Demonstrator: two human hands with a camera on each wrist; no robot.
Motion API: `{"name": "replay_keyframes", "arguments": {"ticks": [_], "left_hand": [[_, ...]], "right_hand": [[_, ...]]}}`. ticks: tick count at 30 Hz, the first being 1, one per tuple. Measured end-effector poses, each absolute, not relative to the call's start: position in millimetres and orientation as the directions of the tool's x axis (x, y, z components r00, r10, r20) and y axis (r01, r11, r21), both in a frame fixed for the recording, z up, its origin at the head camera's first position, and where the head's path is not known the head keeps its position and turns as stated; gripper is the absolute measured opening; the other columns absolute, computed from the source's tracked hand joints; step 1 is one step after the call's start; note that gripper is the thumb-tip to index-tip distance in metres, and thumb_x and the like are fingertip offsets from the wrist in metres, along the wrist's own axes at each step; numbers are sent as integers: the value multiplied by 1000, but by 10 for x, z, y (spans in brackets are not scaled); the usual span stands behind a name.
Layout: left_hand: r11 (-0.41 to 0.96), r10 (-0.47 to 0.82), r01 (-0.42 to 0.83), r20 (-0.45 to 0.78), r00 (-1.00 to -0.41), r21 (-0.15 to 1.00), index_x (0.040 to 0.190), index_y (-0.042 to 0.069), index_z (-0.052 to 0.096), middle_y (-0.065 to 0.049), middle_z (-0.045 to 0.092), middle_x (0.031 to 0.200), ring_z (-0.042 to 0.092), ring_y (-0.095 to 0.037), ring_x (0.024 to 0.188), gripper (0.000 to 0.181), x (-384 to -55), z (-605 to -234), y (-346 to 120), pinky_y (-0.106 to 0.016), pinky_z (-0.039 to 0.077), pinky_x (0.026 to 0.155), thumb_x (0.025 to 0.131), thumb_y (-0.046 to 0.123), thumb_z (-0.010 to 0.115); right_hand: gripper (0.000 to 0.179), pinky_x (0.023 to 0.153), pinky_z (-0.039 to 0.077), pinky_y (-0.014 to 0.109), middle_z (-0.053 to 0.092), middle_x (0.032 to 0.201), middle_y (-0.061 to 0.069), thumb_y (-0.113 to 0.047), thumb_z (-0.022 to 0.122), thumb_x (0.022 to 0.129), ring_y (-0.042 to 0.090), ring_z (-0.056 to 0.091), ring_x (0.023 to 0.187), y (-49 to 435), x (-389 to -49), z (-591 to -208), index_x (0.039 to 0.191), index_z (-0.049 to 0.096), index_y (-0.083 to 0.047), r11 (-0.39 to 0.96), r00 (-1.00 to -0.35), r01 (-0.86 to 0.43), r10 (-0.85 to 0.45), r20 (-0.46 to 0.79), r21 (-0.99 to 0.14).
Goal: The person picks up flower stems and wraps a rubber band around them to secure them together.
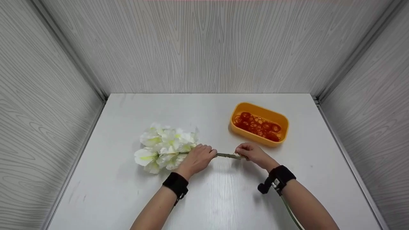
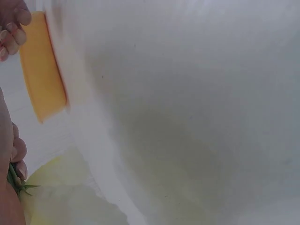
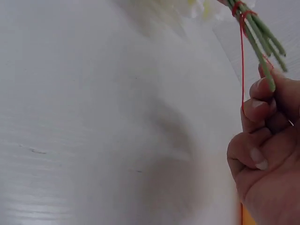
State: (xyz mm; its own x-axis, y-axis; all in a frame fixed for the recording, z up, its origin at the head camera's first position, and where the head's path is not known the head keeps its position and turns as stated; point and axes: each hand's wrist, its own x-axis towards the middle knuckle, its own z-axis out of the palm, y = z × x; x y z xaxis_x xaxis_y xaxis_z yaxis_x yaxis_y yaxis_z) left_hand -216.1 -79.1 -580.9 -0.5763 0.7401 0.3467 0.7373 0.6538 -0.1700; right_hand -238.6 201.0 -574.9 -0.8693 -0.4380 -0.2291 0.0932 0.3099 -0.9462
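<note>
Blooms (image 1: pixel 171 143): white, on the left of the tabletop (image 1: pixel 217 201), their stems (image 1: pixel 227 155) pointing right.
Left hand (image 1: pixel 198 158): grip closed around the stems just below the blooms, probably to keep them bundled and steady against the pull.
Right hand (image 1: pixel 254 155): at the stem ends, grip nearly closed, curled fingers holding the band (image 3: pixel 242 65).
Band: red, wrapped around the stems near their ends, one strand drawn taut to the right fingers; the stretch likely keeps its loop wide.
Box (image 1: pixel 252 137): orange, just beyond the right hand, holding spare bands (image 1: pixel 255 126), presumably for easy reach.
</note>
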Motion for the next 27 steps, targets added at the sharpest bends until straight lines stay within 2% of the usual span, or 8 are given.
{"name": "replay_keyframes", "arguments": {"ticks": [5,8,11,13,16,20,22,27], "left_hand": [[703,692,684,412,-593,-196,84,10,52,-3,51,70,49,-20,59,23,-2182,-5845,-790,-29,34,57,100,13,36],[728,654,656,490,-576,-201,78,10,49,-3,47,63,45,-18,53,27,-2186,-5870,-788,-26,25,54,98,8,32],[749,621,628,552,-556,-209,72,11,47,-3,42,59,43,-18,49,26,-2178,-5882,-781,-25,18,53,94,5,34],[765,603,608,566,-563,-211,71,11,47,-3,42,58,44,-18,48,24,-2169,-5881,-772,-25,20,52,92,5,36],[789,587,575,539,-604,-215,72,11,49,-3,45,58,48,-19,50,20,-2154,-5879,-748,-27,28,50,90,4,42],[811,577,536,480,-661,-235,75,12,53,-3,51,61,53,-19,54,14,-2151,-5871,-695,-30,37,52,89,8,55],[812,579,528,452,-679,-249,77,12,54,-2,53,63,54,-19,56,11,-2151,-5859,-664,-30,38,53,88,10,59],[786,619,540,381,-687,-302,83,12,58,-2,55,67,54,-18,59,6,-2127,-5795,-588,-29,39,56,89,13,60]], "right_hand": [[24,61,40,25,63,80,3,-22,66,95,13,49,69,1943,-2398,-5678,102,74,0,391,-909,15,-378,-175,-920],[22,63,41,27,66,83,7,-21,67,94,14,51,72,1910,-2393,-5648,100,75,-1,421,-921,-43,-369,-127,-906],[18,58,39,26,64,75,8,-19,67,94,13,50,66,1864,-2378,-5625,96,76,-3,443,-923,-88,-373,-94,-892],[15,55,37,25,61,68,5,-17,67,93,12,49,61,1821,-2360,-5613,92,77,-5,462,-928,-109,-365,-76,-880],[14,55,37,26,62,63,4,-15,66,93,16,52,59,1733,-2324,-5594,89,76,-6,475,-934,-144,-354,-39,-868],[15,61,43,28,68,70,8,-12,65,94,24,63,66,1598,-2282,-5563,90,75,-3,459,-950,-150,-311,-1,-876],[15,60,44,28,69,73,9,-12,64,95,27,66,70,1547,-2268,-5549,91,74,-1,438,-965,-104,-262,-16,-893],[16,57,47,28,66,72,8,-8,62,96,24,67,69,1423,-2216,-5444,92,72,3,356,-984,27,-155,-87,-934]]}}
